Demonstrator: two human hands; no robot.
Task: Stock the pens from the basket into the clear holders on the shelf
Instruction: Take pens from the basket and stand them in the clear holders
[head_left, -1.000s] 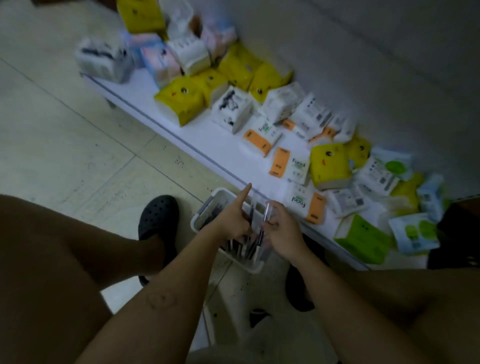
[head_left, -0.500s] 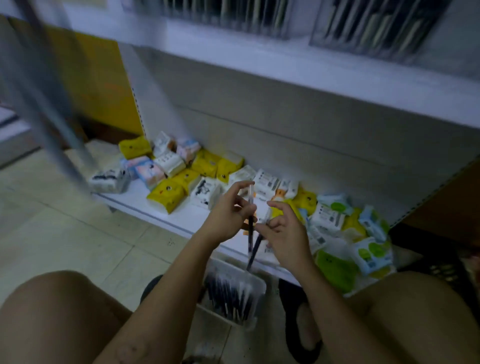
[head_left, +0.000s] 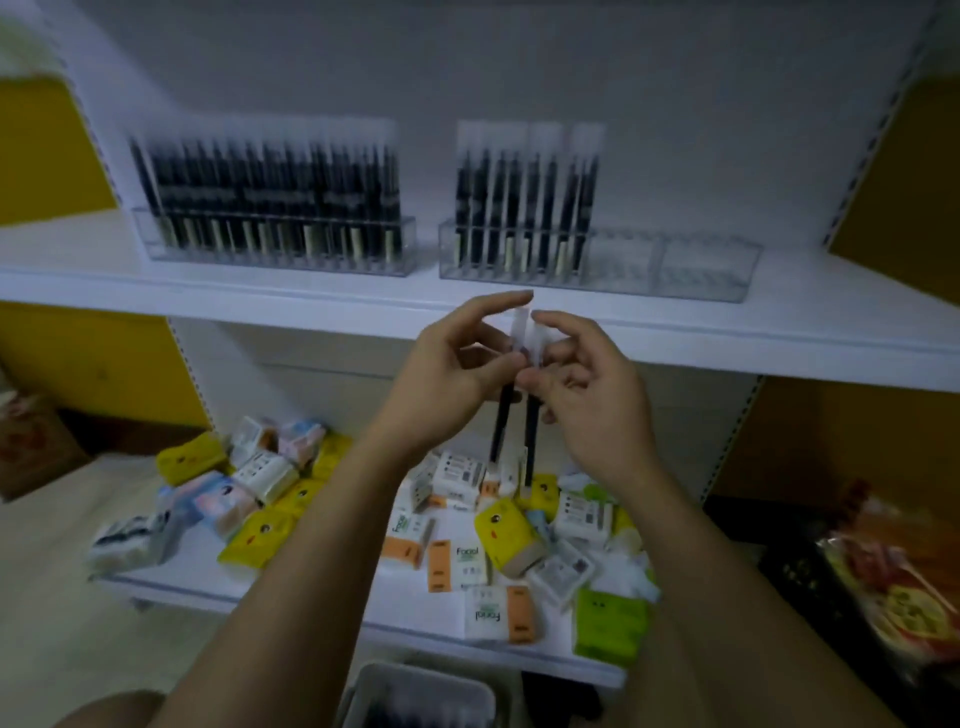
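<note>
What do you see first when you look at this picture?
Right in the middle, the left hand and the right hand pinch two black pens upright in front of the shelf. On the shelf stand two clear holders: the left holder is packed with dark pens, the right holder only half full. Below lies a bright jumble of tissue packs.

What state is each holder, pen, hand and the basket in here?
left holder, packed with upright pens.
right holder, left part filled, right part empty.
held pens, two, upright, caps up, not yet in a holder.
left hand, pinches the held pens.
right hand, pinches the held pens.
basket, bottom edge, partly cut off, not empty.
</note>
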